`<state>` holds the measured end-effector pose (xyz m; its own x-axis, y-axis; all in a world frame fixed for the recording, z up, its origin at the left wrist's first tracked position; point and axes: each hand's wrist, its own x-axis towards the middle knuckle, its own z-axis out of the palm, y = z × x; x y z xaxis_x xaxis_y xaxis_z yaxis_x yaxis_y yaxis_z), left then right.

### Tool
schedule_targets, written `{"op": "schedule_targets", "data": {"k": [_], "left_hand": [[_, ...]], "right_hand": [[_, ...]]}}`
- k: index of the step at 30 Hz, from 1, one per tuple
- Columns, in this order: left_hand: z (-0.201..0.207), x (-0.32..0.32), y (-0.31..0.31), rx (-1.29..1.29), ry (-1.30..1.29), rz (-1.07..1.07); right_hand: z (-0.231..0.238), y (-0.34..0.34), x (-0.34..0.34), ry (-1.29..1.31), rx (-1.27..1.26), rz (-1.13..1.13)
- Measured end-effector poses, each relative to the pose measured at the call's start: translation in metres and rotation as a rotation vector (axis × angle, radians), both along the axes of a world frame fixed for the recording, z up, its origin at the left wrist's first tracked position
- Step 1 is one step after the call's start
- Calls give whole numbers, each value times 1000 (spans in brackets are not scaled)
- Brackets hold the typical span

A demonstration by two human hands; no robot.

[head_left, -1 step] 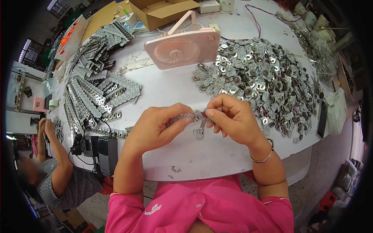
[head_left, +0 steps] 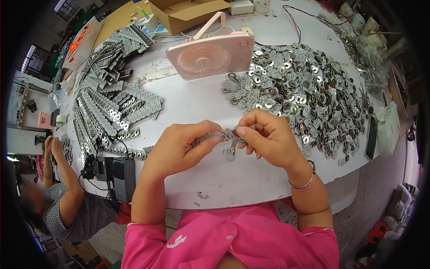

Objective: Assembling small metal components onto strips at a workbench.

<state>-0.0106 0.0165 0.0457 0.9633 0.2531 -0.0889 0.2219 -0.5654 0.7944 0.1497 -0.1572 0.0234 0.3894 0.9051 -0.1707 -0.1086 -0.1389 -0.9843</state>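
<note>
- Two hands meet over the near edge of the white desk (head_left: 251,179), working one short strip of small metal pieces (head_left: 210,136) held between them.
- Left hand (head_left: 177,148): fingers curled and closed on the strip, thumb along its underside, the strip's left end hidden in the palm.
- Right hand (head_left: 268,134): thumb and forefinger pinched together on the strip's right end, other fingers folded loosely; a thin bangle sits at that wrist.
- A single loose metal piece (head_left: 229,154) lies on the desk just below the pinch, apart from both hands.
- Step in hand, as a judgement: one small piece is being fitted onto, or worked at, the end of the strip. I cannot tell whether the piece is seated yet; the fingertips cover the joint.
- What the next move seems to call for: a firm, squared pinch from the right while the left keeps the strip from twisting.
- Right of the hands: a broad heap of loose metal pieces (head_left: 304,89), well within reach.
- Left: finished-looking strips in rows (head_left: 112,107).
- Far side: a pink desk fan (head_left: 210,56) lying tilted, a cardboard box (head_left: 188,11) behind it.
- Lower left: another person's arm (head_left: 67,179), well apart.
</note>
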Motion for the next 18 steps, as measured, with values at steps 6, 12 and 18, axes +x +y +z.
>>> {"op": "schedule_targets", "data": {"k": [6,12,18], "left_hand": [[-9,-3,4,3,7,-42],[-18,-5,6,-86,25,-8],[-5,-2,3,-397,-6,-66]], "right_hand": [[-3,2,-3,-150,0,110],[-7,4,-6,-392,34,117],[-3,3,-4,8,5,186]]}}
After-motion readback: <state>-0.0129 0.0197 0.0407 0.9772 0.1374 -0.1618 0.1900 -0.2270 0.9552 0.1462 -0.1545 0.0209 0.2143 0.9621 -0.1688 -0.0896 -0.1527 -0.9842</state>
